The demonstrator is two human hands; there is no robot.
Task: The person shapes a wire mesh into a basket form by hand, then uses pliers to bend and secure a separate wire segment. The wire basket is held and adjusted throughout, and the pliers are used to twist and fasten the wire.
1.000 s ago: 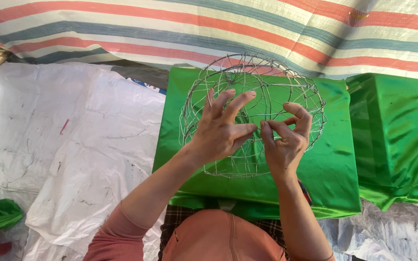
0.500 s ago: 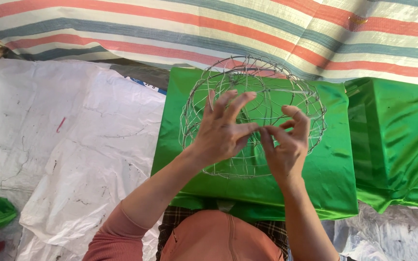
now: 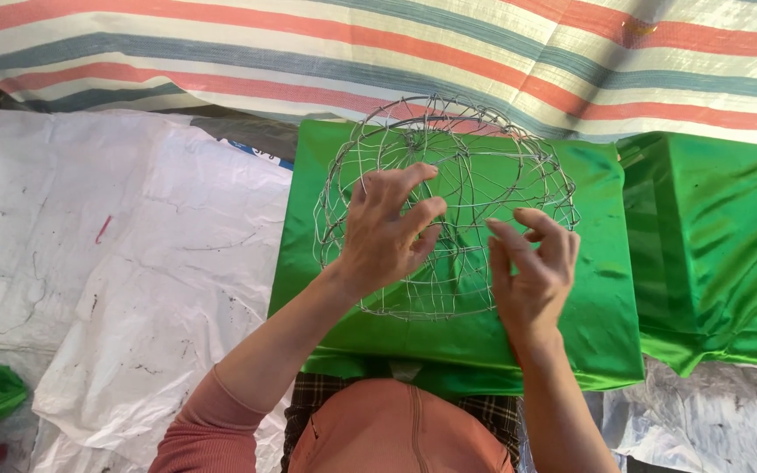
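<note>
**A:** so where's the wire frame (image 3: 449, 206) being kept in this one?

**B:** it's set on top of a folded green satin cloth (image 3: 606, 307), which is laid across the lap; it's a round dome-shaped cage of thin grey wire, and the far rim is seen against the striped tarp (image 3: 378, 52) hung behind.

**A:** and the hands, is anything actually gripped?

**B:** the left hand (image 3: 387, 236) is laid on the near left part of the frame, fingers spread and curled over the wires; whether a wire is pinched between them can't be told; the right hand (image 3: 532, 267) is held open with loosely bent fingers at the frame's near right edge, nothing grasped; it's just beside the wires, and touch can't be made out for sure.

**A:** anything else around?

**B:** a second bundle of green cloth (image 3: 720, 245) is placed to the right; crumpled white plastic sheeting (image 3: 116, 254) is spread over the ground to the left; pink sleeves are worn.
</note>
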